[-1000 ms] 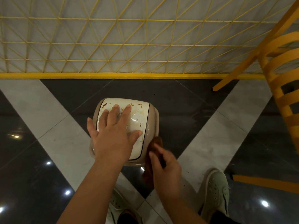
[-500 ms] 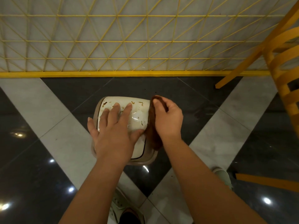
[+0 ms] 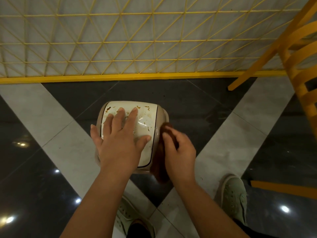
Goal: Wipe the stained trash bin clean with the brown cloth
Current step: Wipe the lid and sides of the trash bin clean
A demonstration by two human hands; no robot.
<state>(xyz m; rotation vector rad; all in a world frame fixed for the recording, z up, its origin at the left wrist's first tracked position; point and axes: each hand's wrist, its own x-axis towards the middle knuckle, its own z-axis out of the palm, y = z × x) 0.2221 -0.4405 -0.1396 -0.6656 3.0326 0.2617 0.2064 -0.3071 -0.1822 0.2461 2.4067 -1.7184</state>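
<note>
A small beige trash bin point(image 3: 160, 115) with a white lid stands on the floor in the middle of the view. Brown stains speckle the lid, mostly along its far edge. My left hand point(image 3: 118, 140) lies flat on the lid with fingers spread, covering much of it. My right hand point(image 3: 178, 152) grips the brown cloth point(image 3: 160, 162) and holds it against the bin's right side. The cloth hangs down past the bin's near right corner. The bin's lower body is hidden under the lid and hands.
A yellow wire-grid fence point(image 3: 137, 48) on a yellow base rail runs across the back. A yellow chair point(image 3: 301, 69) stands at the right, one leg reaching the floor near the rail. My two pale shoes point(image 3: 233, 196) sit on the glossy dark and grey floor tiles.
My right hand with the cloth went from the bin's near right side up to its far right corner, then came back down along the right side. My left hand stayed on the lid.
</note>
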